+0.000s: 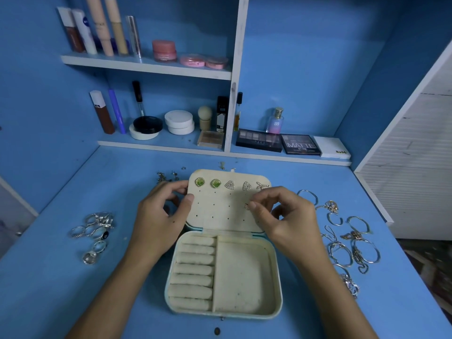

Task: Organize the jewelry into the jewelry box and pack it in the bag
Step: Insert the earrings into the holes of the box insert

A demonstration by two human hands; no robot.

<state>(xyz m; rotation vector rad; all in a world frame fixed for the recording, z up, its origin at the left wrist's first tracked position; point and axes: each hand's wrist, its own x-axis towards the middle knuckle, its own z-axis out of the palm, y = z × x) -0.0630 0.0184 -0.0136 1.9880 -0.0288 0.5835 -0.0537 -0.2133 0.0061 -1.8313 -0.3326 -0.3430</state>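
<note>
A cream jewelry box lies open on the blue desk. Its raised lid panel carries several earrings along the top row. My left hand grips the lid's left edge, thumb on the panel. Against the panel's right side, my right hand pinches a small earring. Loose rings lie to the left. Bracelets and necklaces lie to the right. More small earrings sit behind the left hand. No bag is in view.
Shelves at the back hold cosmetics: tubes, pink jars, white jars, a perfume bottle and eyeshadow palettes. A white slatted panel stands at the right.
</note>
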